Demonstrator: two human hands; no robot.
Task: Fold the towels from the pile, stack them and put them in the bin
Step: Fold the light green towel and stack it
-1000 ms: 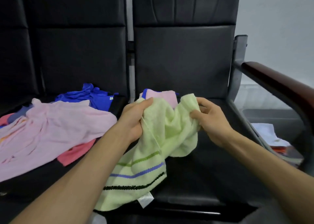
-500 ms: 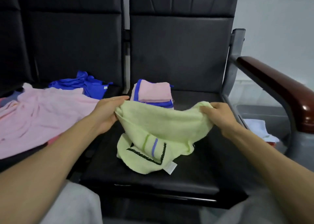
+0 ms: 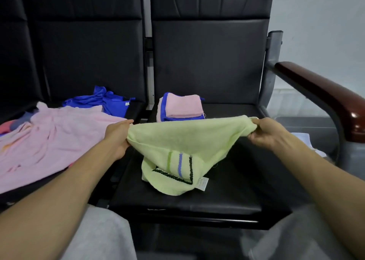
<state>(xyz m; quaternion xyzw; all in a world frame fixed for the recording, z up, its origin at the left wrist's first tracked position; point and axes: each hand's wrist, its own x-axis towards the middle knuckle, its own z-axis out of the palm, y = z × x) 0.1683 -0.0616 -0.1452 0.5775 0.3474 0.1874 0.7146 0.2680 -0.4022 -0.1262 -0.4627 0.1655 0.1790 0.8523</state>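
A light green towel (image 3: 183, 139) with green, blue and black stripes is stretched between my hands above the black chair seat (image 3: 227, 192). My left hand (image 3: 118, 136) pinches its left corner and my right hand (image 3: 266, 133) grips its right corner. The towel's lower end, with a white label, rests crumpled on the seat. Behind it lies a folded stack (image 3: 181, 106), a pink towel on top of a blue one. The unfolded pile on the left seat holds a large pink towel (image 3: 49, 139) and a blue towel (image 3: 104, 102).
A dark wooden armrest (image 3: 325, 100) on a metal frame stands at the right. Beyond it, low down, is a grey bin (image 3: 308, 125) with white cloth inside. Tall black backrests close off the far side. My grey-clad knees are at the bottom edge.
My hands have moved apart and pulled the green towel's top edge taut. A second ago it was bunched between them close together.
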